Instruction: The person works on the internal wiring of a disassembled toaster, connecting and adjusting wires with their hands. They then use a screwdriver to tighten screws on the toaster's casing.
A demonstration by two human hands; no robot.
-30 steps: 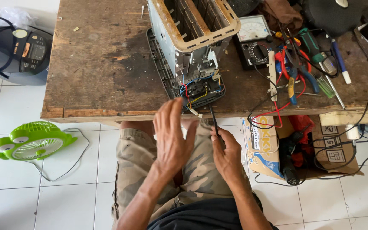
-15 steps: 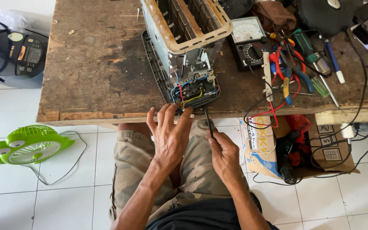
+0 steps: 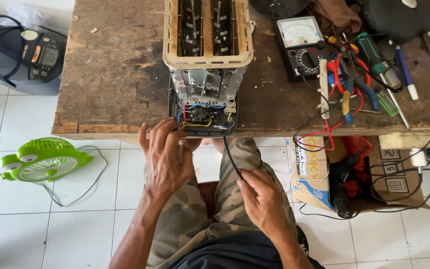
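The left hand [image 3: 164, 158] is up, back to us, fingers spread and a bit bent. The right hand [image 3: 265, 199] is lower, near the lap. Its fingers look curled in a pinch. Both arms are bare.

Left hand [image 3: 164, 158] touches opened toaster [image 3: 206, 69]; right hand [image 3: 265, 204] seemingly pinches black cord [image 3: 231, 157].

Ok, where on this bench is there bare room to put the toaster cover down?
The bare patch is the wooden bench top left of the toaster, out to its left edge. Right of the toaster it is crowded: meter, pliers, screwdrivers and wires.
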